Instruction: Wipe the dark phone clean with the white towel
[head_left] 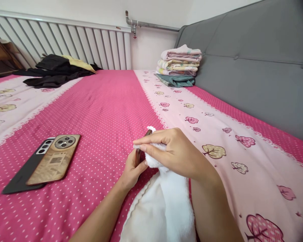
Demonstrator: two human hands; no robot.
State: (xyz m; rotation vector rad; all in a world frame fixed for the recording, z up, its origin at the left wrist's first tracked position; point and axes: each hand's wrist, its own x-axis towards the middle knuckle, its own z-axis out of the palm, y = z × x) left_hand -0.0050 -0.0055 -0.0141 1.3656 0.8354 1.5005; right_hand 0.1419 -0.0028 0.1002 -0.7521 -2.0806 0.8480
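My left hand [133, 169] is closed around a thin, dark brown, flat object [138, 157] held nearly edge-on, so its kind cannot be made out. My right hand [173, 151] grips a bunched part of a fluffy white cloth [175, 201] and presses it against the upper part of that object. A corner of the cloth pokes up past the object's top edge. The rest hangs down between my forearms onto the bed, its stitched border facing left. To the left, a phone with a tan marbled back [57, 161] lies partly over a dark grey phone [24, 173].
The pink patterned bedspread [103, 111] stretches under everything. Folded fabrics [179, 64] are stacked against the grey padded headboard [242, 57]. Black clothes [53, 69] lie at the far left, near a white radiator [91, 43] and a wall pipe [154, 25].
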